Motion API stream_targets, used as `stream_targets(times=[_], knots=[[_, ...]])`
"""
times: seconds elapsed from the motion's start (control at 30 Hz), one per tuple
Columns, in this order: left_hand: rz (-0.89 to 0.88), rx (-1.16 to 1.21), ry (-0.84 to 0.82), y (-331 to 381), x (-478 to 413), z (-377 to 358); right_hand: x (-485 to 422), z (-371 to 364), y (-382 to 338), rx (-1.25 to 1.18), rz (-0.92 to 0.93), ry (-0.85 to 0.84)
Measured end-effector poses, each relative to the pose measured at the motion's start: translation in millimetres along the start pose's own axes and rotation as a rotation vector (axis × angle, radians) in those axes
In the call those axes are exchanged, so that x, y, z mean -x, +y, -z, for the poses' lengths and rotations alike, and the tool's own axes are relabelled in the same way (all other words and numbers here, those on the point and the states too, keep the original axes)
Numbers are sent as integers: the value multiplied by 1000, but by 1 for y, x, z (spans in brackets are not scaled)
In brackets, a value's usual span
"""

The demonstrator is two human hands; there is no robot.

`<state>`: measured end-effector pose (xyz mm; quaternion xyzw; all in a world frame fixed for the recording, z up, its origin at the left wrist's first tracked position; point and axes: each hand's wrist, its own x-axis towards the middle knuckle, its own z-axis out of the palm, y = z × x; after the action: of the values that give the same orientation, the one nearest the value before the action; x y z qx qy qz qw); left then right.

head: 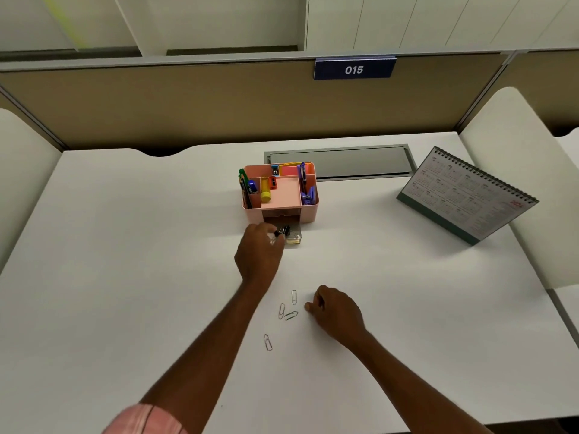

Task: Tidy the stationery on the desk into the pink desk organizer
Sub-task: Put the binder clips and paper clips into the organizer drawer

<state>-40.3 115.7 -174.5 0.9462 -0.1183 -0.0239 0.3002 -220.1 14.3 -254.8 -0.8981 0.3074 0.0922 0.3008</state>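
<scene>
Pink desk organizer [310, 210] sits at twelve o'clock on the desk [125, 245], left hand [259, 250] pinching a black binder clip [284, 230] over its clear drawer [294, 238], right hand [335, 308] curled at three o'clock of loose paper clips [290, 314], its contents impossible to tell.

We see a smooth, matt white bench [125, 245]. At 12 o'clock the pink box-shaped plastic desk organizer [310, 211] looks matt, and its small clear plastic drawer [294, 239] looks glossy. At 6 o'clock lie thin metal wire paper clips [294, 297]. At 2 o'clock stands a printed paper desk calendar [463, 195], wire-bound. The grey metal cable flap [341, 161] looks brushed.
</scene>
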Motion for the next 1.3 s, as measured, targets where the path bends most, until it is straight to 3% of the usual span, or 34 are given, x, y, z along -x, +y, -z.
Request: stream_targets(times=[0.43,0.57,0.67,0.73,0.8,0.87,0.93,1.07,1.3], knots=[[85,-202,-237,5,-60,-45,0,-2,7,-29,30,-14],[89,-164,-215,7,-57,-43,0,1,6,-43,-5,-29],[169,47,-107,6,-45,-35,-7,10,0,-122,-82,-64],[343,318,-35,1,-36,-28,-15,20,-10,-258,-138,-76],[628,650,-16,-4,-27,-23,-23,31,-23,-493,-203,-90],[894,957,-64,-7,-22,-17,-32,40,-38,-830,-281,-120],[1020,1170,-162,-10,-18,-15,-44,45,-52,-1200,-369,-166],[1054,1337,-298,-12,-15,-11,-65,47,-77,-1694,-492,-202],[1015,1369,-368,-9,-21,-9,-83,45,-98,-1764,-540,-173]])
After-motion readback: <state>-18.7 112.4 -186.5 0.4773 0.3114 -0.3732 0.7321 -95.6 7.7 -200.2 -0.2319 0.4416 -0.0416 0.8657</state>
